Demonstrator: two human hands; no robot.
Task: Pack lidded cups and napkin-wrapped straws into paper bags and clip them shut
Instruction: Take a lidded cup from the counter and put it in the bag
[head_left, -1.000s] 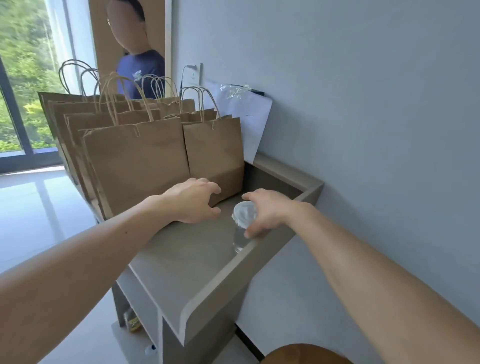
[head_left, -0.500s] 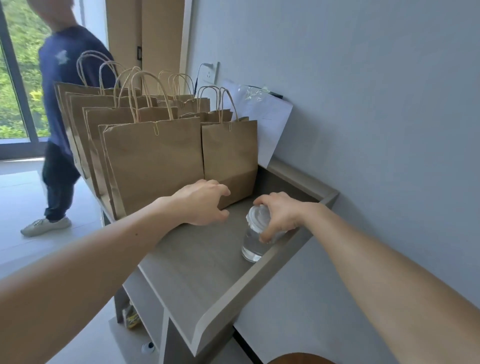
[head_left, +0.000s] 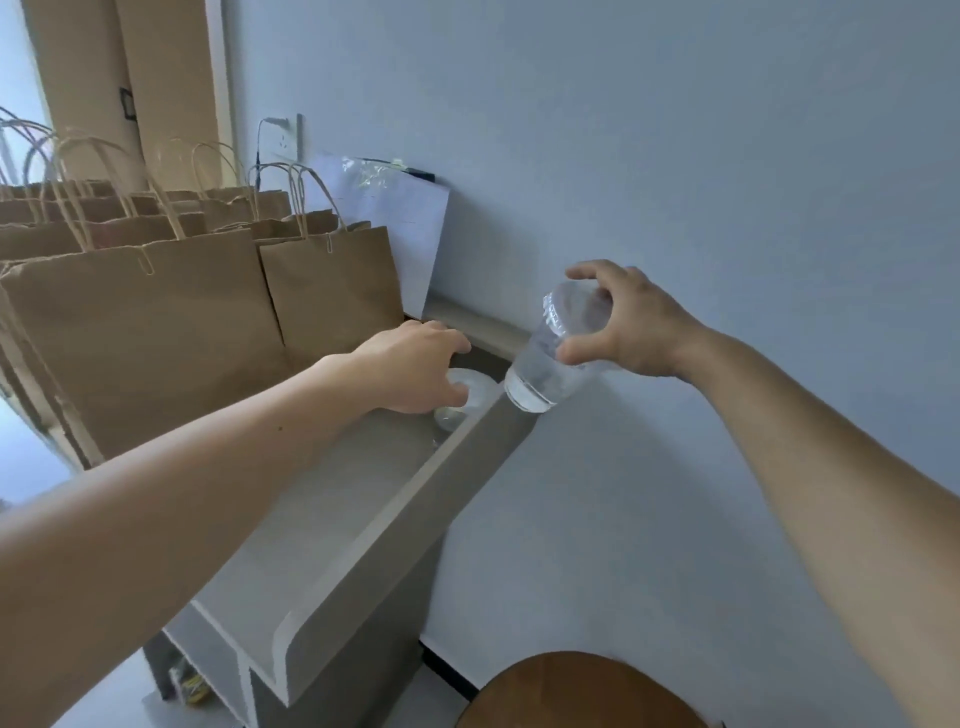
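- Head view: right hand (head_left: 631, 325) grips a clear lidded cup (head_left: 556, 358) by the top, thumb under the lid's rim on the near side, fingers arched over the far side.
- That cup is in the air, above and just outside the far corner of the grey cabinet (head_left: 415, 499), with the pale wall behind it. It tilts, lid toward the hand, base down-left.
- Cup look: see-through plastic, flat translucent lid with a ribbed rim, clear liquid inside that looks like water. Exact fill level hard to tell.
- Left hand (head_left: 415, 369) reaches across the cabinet top, fingers curled down over the lid of a second cup (head_left: 467, 400), thumb against the lid's near edge.
- Second cup stands on the cabinet top in the far corner, right beside the raised rim. Mostly hidden by the hand; only a pale lid and a bit of clear wall show.
- Paper bags (head_left: 150, 338): brown kraft, twisted paper handles, standing upright in rows on the cabinet's left part. Count unclear, several rows overlap.
- The 2 front bags are flattened at the top, each with a small wire clip (head_left: 147, 262) at the middle of the top edge.
- Smaller front bag (head_left: 332, 291) stands just behind the left hand.
- White sheet (head_left: 400, 228) leans on the wall behind the bags, below a wall socket (head_left: 288, 137) with a plug in it.
- Round wooden seat (head_left: 582, 693) at the bottom edge.
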